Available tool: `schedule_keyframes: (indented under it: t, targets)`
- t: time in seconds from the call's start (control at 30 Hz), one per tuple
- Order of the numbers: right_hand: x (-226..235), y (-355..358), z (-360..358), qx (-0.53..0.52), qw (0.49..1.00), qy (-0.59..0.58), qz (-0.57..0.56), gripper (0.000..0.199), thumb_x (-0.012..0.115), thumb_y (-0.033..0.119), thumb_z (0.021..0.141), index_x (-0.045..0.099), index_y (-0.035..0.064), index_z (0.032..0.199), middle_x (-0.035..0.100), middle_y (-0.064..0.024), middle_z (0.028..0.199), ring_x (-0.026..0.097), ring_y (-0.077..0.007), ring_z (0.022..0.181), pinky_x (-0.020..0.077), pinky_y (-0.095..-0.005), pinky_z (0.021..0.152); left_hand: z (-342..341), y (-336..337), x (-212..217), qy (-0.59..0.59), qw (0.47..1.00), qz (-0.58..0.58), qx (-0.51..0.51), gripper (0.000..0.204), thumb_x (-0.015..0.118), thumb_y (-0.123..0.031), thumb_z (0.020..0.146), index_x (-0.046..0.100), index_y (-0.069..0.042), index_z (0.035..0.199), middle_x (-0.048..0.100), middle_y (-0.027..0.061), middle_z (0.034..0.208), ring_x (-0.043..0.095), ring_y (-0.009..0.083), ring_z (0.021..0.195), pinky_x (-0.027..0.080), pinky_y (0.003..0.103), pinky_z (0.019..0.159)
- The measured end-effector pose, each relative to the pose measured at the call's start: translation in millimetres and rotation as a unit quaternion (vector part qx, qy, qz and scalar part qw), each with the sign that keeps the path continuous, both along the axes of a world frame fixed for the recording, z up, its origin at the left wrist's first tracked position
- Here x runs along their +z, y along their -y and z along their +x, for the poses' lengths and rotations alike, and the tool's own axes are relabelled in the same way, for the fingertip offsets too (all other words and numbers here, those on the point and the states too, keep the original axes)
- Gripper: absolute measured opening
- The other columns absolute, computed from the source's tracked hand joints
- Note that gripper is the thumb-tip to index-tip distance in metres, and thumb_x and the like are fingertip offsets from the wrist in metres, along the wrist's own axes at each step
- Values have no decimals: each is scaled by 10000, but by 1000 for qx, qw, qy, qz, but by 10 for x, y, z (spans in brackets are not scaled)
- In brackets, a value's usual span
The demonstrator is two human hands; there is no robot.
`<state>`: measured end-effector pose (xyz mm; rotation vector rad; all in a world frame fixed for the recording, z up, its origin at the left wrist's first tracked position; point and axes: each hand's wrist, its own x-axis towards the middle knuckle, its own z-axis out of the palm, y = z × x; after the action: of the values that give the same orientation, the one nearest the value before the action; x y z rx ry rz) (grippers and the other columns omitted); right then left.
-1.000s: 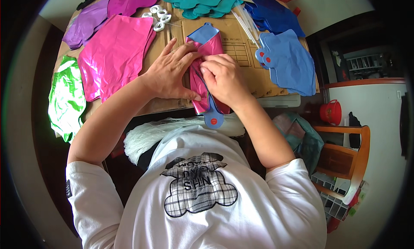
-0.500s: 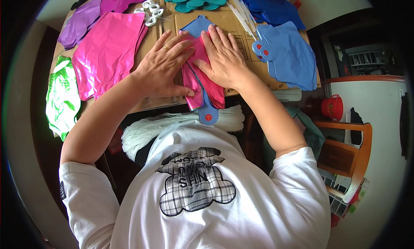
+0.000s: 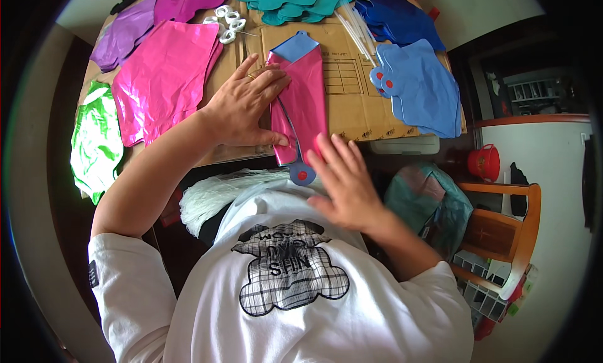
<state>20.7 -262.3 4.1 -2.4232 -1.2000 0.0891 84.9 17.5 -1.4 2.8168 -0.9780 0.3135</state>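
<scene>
A flat foil balloon [image 3: 311, 99], pink with blue showing at its top and at its red-dotted tail, lies folded into a narrow strip on the cardboard. My left hand [image 3: 242, 108] rests along its left edge, thumb on the lower part and fingers spread. Over the lower right corner, beside the tail, is my right hand [image 3: 345, 184], fingers stretched apart and slightly blurred; whether it touches the foil I cannot tell. To the left lies a stack of pink foil balloons [image 3: 163, 77], and to the right a stack of blue ones [image 3: 427, 89] with red-dotted tails.
Cardboard [image 3: 352, 115] covers the table. White ribbon rolls [image 3: 227, 23], teal foil [image 3: 295, 5], dark blue foil [image 3: 402, 20], purple foil [image 3: 125, 33] and white sticks [image 3: 359, 33] lie toward the back. Green foil [image 3: 97, 140] hangs at the left edge. A wooden chair [image 3: 502, 228] stands at right.
My right hand has swept down from the top of the folded balloon to its lower end, uncovering the pink surface and blue top. My left hand stays nearly in place.
</scene>
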Motion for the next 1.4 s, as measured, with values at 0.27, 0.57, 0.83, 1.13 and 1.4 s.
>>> schedule_keyframes:
  t: [0.27, 0.57, 0.83, 1.13, 1.4]
  targets:
    - [259, -300, 1365, -266, 777, -528, 216, 340, 637, 215, 910, 571, -22, 1143, 633, -97, 1010, 629, -171, 877, 542, -315, 773, -21, -52, -64, -14, 999, -46, 12, 912, 518, -733, 778, 454, -23, 1346, 477, 114, 1332, 343, 274, 1357, 109, 531, 1162]
    - [299, -777, 1431, -270, 806, -522, 67, 216, 720, 279, 814, 665, 95, 913, 676, -14, 835, 625, -116, 702, 448, -239, 607, -17, -97, -59, -59, 995, -70, 39, 754, 474, -629, 876, 445, -73, 1384, 450, 120, 1379, 260, 290, 1408, 59, 539, 1165]
    - [116, -729, 1176, -195, 791, -479, 326, 203, 652, 61, 856, 643, -21, 1042, 690, -87, 949, 646, -130, 826, 505, -273, 782, -101, -109, 4, -92, 864, -488, 87, 811, 752, -298, 809, 318, -22, 1436, 381, 170, 1423, 295, 305, 1378, 229, 432, 1138]
    - [526, -498, 800, -112, 770, -444, 445, 145, 661, 116, 882, 654, 14, 986, 682, -23, 898, 603, -57, 766, 489, -216, 700, -349, 305, 548, -443, 597, -662, 91, 200, 637, -80, 907, 654, 9, 1085, 699, 57, 989, 650, 96, 863, 525, 251, 798]
    - [636, -159, 524, -24, 790, -465, 399, 186, 631, 163, 926, 667, 11, 1028, 652, 19, 861, 557, -32, 760, 449, -193, 696, -604, 484, 665, -433, 558, -704, 77, 153, 629, -70, 913, 672, 26, 1023, 699, 63, 928, 644, 90, 795, 528, 238, 724]
